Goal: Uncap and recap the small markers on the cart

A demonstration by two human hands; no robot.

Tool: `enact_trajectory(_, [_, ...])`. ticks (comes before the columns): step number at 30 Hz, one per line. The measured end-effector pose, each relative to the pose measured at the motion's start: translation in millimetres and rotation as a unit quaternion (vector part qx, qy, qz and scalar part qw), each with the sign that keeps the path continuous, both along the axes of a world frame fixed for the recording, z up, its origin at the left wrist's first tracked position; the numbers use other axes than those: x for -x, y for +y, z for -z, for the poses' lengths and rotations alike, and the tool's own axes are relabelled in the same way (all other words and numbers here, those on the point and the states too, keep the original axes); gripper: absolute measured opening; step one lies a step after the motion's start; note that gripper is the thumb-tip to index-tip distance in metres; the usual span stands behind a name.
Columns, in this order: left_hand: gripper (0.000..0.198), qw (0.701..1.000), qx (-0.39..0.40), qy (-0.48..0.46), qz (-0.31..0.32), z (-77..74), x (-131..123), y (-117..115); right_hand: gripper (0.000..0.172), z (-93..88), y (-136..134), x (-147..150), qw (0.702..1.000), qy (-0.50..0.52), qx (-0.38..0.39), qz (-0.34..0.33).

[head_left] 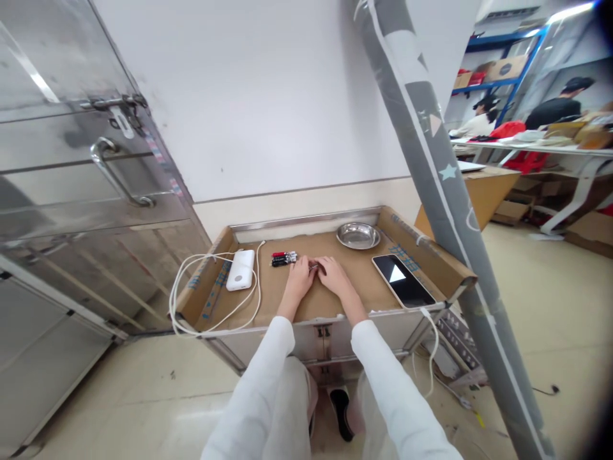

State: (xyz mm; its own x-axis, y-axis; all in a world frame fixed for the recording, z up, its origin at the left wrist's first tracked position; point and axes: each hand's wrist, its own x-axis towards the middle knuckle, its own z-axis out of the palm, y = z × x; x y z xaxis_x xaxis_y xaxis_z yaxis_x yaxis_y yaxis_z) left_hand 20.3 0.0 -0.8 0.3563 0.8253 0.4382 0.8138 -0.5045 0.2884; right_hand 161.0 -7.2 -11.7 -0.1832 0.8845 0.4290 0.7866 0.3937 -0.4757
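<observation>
My left hand (301, 275) and my right hand (331, 275) meet over the middle of the cardboard-lined tabletop (330, 303). The fingers of both are bent and closed in toward each other, around something small that I cannot make out. Just left of my left hand lie several slim red and black items with clear or silvery ends (284, 258), side by side. Behind my right hand sits a round shiny metal dish (358, 236). A phone (403, 281) lies to the right, its dark screen showing a white triangle.
A white power bank (240, 269) with looped white cable (258, 291) lies at the left. Raised cardboard sides (426, 255) border the tabletop. A long grey patterned roll (438, 147) leans at the right. A metal door (71, 160) stands left; two people (558, 105) sit far right.
</observation>
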Motion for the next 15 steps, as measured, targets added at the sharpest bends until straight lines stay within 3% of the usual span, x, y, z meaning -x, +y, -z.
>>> enact_trajectory(4, [0.009, 0.996, 0.03, -0.082, 0.031, -1.3, 2.4, -2.9, 0.03, 0.0, 1.1, 0.3, 1.0, -0.012, -0.002, -0.012])
enact_trajectory(9, [0.013, 0.992, 0.052, -0.113, 0.0, -4.2, 4.4, -9.7, 0.028, 3.7, 4.7, -1.8, 1.0, -0.014, -0.003, -0.019])
enact_trajectory(15, [0.014, 0.98, -0.018, -0.199, -0.01, -2.7, 5.4, -5.0, 0.03, 11.7, 10.6, -6.1, 0.999, 0.013, -0.033, 0.025])
